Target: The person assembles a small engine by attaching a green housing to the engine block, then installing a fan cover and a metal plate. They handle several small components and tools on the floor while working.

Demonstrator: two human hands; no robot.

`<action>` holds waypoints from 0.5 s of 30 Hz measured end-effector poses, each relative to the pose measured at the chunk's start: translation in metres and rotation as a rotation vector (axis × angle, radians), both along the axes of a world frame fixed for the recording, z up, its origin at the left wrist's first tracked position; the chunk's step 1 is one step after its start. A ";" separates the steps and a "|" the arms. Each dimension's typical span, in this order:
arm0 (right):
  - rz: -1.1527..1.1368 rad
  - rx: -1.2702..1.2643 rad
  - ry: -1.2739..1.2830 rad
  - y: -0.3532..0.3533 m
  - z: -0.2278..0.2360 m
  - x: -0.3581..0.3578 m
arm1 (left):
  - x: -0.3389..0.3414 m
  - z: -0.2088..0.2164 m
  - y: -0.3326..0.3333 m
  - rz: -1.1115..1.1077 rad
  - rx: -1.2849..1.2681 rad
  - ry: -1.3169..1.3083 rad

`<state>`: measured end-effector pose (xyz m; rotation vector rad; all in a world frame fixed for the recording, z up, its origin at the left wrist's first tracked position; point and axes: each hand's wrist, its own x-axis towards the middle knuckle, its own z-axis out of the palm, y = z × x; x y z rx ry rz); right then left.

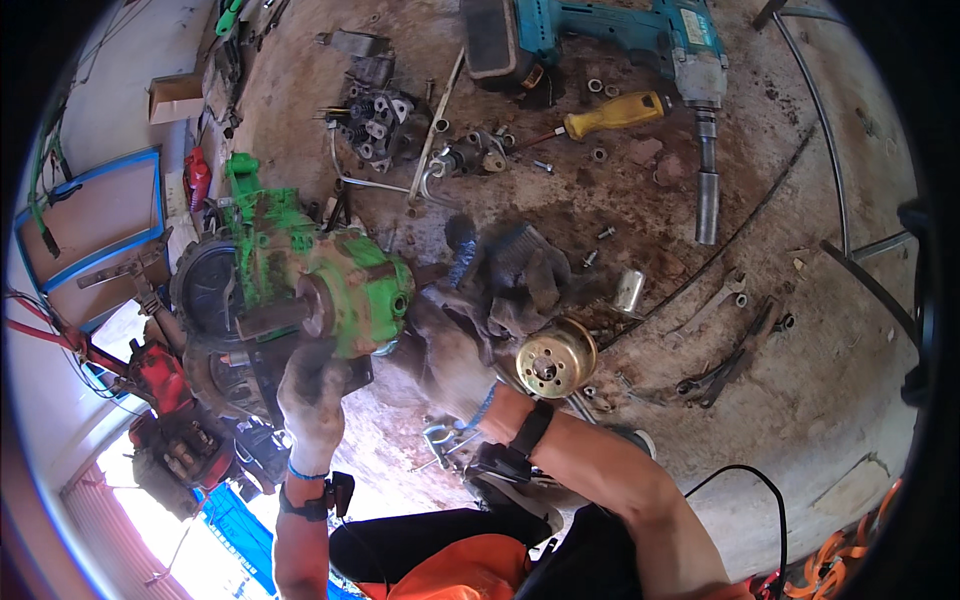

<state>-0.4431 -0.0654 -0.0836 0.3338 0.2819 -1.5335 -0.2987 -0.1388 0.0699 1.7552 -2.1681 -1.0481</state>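
Observation:
A green, grease-stained engine block [345,275] with a round dark housing on its left side sits on the dirty floor. My left hand [313,400], in a soiled white work glove, is closed at the engine's near lower edge, under a flat metal bar and a round shaft end. My right hand [445,365], gloved too, reaches against the engine's right side; its fingers are smeared and partly hidden. Just beyond it lies a crumpled dark grey rag [525,275]. A gold-coloured metal cup with holes [555,358] is beside my right wrist.
At the back are a teal cordless impact wrench [690,60] with a long socket, a yellow screwdriver [615,117] and a greasy cylinder head [380,125]. A silver cylinder [629,293], a wrench [712,303] and loose bolts lie right. Red machine parts [160,375] stand left.

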 end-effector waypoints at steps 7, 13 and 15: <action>0.015 0.091 -0.388 0.001 0.003 -0.006 | -0.003 0.000 -0.005 -0.180 -0.187 -0.175; -0.009 -0.057 -0.374 0.005 -0.003 -0.012 | -0.021 0.000 0.003 -0.050 -0.065 0.007; 0.045 -0.028 -0.013 0.007 -0.004 -0.011 | -0.024 -0.003 0.002 -0.116 -0.137 -0.054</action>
